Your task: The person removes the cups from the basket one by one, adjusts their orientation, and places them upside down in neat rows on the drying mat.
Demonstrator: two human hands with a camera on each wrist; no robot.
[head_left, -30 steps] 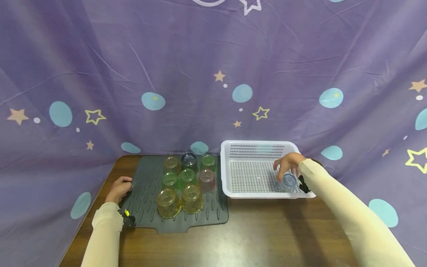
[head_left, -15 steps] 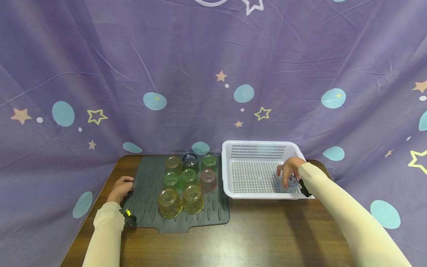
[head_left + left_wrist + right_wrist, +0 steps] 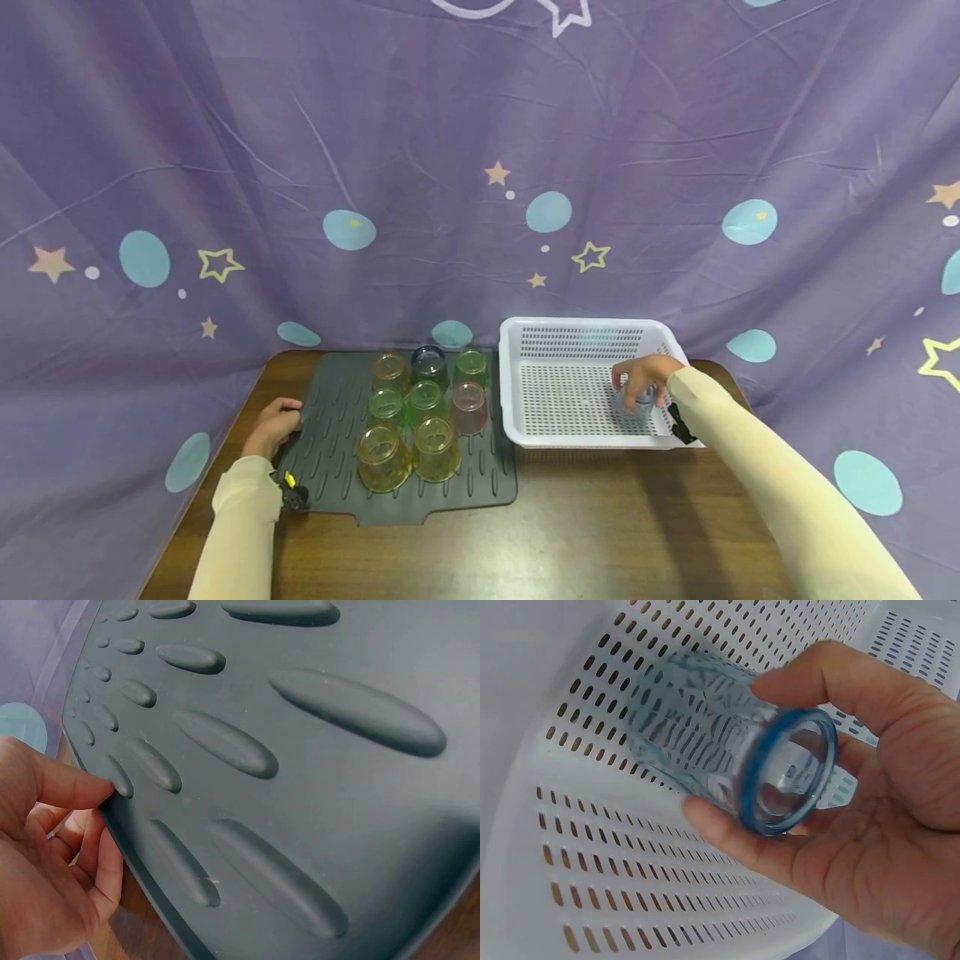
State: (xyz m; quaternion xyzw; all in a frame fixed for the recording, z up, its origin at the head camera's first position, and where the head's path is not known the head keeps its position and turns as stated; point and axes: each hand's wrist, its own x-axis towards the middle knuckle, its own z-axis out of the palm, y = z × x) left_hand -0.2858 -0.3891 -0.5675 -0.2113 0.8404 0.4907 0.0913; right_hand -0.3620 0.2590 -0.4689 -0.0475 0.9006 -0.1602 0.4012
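My left hand (image 3: 274, 423) is at the left edge of a dark grey ridged drying mat (image 3: 327, 425). In the left wrist view the thumb lies on top of the mat's edge and the fingers curl below, pinching it. On the right, my right hand (image 3: 645, 375) reaches into a white perforated plastic basket (image 3: 570, 442). Its thumb and fingers grip a clear bluish drinking glass (image 3: 632, 408). The right wrist view shows the patterned glass (image 3: 690, 724) between thumb and fingers, its thick blue-rimmed end towards the palm. Part of the fingers is hidden behind it.
Several coloured glasses stand upside down in rows on the mat: amber ones (image 3: 384, 458) in front, green (image 3: 427, 404) and pink (image 3: 469, 408) behind, and a dark blue one (image 3: 429, 364) at the back. A wooden table (image 3: 585, 525) lies below, a purple curtain (image 3: 450, 125) behind.
My right hand has closed its fingers on the bluish glass, and the glass has shifted slightly left in the basket. The left hand stays at the mat's edge.
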